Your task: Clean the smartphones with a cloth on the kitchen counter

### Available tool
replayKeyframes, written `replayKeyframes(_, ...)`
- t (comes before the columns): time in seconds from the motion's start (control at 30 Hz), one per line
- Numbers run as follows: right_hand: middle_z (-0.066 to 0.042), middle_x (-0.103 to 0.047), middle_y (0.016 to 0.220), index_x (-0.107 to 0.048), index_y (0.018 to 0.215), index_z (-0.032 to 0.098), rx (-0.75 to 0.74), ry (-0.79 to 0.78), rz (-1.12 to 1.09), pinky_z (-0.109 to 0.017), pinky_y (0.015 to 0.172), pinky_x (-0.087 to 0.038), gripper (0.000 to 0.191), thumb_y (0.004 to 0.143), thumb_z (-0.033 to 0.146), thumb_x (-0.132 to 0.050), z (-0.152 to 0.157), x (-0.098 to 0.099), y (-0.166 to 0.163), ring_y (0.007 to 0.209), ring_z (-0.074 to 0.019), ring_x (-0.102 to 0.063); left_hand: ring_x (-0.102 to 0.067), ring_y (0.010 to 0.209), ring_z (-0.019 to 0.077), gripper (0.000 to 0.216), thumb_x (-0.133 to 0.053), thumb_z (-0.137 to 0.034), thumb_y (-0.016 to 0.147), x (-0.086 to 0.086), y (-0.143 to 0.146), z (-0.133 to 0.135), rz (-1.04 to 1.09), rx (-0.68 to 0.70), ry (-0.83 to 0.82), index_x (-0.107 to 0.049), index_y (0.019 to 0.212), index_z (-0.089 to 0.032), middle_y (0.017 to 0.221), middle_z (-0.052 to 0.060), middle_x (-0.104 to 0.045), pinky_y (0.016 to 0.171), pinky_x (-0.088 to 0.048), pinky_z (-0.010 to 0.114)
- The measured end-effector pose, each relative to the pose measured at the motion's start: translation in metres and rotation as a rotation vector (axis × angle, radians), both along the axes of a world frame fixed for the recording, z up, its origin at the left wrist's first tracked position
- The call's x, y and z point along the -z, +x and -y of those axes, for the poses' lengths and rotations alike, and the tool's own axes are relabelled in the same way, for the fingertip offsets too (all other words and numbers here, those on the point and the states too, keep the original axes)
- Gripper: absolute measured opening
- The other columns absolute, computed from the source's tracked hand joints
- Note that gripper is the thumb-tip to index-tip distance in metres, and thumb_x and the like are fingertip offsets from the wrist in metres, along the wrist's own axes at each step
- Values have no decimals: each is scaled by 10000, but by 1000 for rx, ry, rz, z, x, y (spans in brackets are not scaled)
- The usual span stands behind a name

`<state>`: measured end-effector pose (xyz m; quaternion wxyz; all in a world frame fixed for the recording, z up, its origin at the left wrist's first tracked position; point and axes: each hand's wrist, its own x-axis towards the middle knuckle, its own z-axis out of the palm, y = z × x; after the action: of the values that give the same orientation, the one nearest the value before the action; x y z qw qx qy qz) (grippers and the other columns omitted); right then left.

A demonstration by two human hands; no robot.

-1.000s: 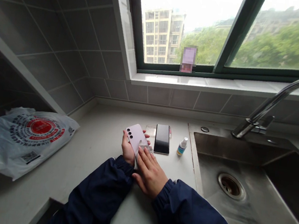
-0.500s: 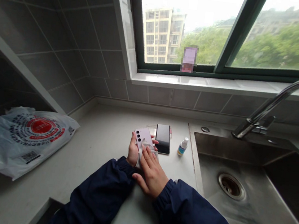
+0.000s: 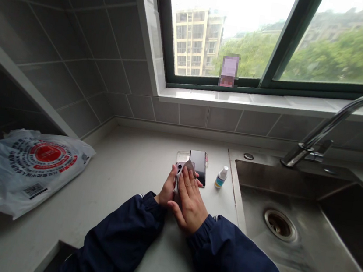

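Note:
My left hand (image 3: 167, 190) grips a pale lilac phone (image 3: 179, 167) from below, its camera lenses just showing at the top. My right hand (image 3: 191, 197) lies flat over the phone's back and presses a grey cloth (image 3: 188, 166) against it, hiding most of the phone. Just beyond my fingers a second phone (image 3: 198, 165) lies on the counter with its black screen up. A clear case (image 3: 182, 156) lies under or behind it.
A small white bottle with a blue label (image 3: 220, 178) stands beside the steel sink (image 3: 290, 220). The faucet (image 3: 331, 123) arcs over the sink at right. A white plastic bag with a red print (image 3: 25, 165) lies at the counter's left, under a shelf.
Both hands have carried the lilac phone to the right, toward the black phone. My right hand and the cloth have slid up over its back and now cover most of it.

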<state>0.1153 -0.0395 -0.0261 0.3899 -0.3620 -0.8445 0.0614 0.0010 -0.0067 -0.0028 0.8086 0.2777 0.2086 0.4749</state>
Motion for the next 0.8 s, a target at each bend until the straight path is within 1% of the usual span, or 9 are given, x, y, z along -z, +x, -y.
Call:
replayKeyframes(0.1,-182,-15,1642,-1,1581,96,39,-1,-21,-611,1170,-249,789,993,392,-435,-2,-3,2,1512,-363,-19,-648,1098,338,687,-371,-680,914,4,3,2,24,16,-37,-625,1231,-125,1049,174,-721,1009,-440,478)
replayKeyframes(0.2,-183,-11,1642,4,1579,90,49,10,-16,-609,1169,-254,790,991,389,-431,-2,-5,3,1512,-364,-20,-635,1125,345,684,-376,-678,914,5,5,4,31,6,-58,-626,1235,-128,1060,172,-722,1026,-425,488)
replayKeyframes(0.3,-191,-25,1640,2,1578,83,41,28,3,-612,1164,-264,802,986,384,-447,-1,-4,2,1511,-369,-31,-642,1109,342,685,-383,-679,911,3,4,4,20,-2,-33,-638,1209,-117,1050,175,-722,1014,-435,477)
replayKeyframes(0.43,-202,-67,1634,-23,1579,84,2,30,39,-603,1159,-288,804,983,383,-472,0,-2,0,1510,-363,-67,-674,1027,330,700,-390,-696,896,-2,0,1,22,-44,-14,-639,1184,-109,1014,173,-725,948,-479,460)
replayKeyframes(0.63,-201,-220,1604,-204,1561,74,-55,20,83,-568,1156,-330,700,978,334,-492,4,-2,-2,1507,-342,-117,-702,859,311,729,-373,-724,875,-6,-8,-6,28,-165,-53,-643,1115,-90,938,175,-720,815,-532,455)
replayKeyframes(0.73,-191,-280,1587,-262,1544,79,-80,30,74,-547,1149,-358,650,971,289,-486,6,-1,-3,1504,-324,-154,-700,791,300,761,-381,-754,849,-6,-10,-8,39,-218,-108,-645,1094,-84,907,175,-715,782,-540,460)
replayKeyframes(0.8,-195,-297,1580,-297,1530,79,-86,40,52,-547,1142,-371,624,968,273,-487,6,-1,-3,1501,-323,-171,-699,779,297,764,-371,-750,853,-7,-11,-9,45,-242,-131,-646,1098,-81,909,180,-716,771,-544,457)
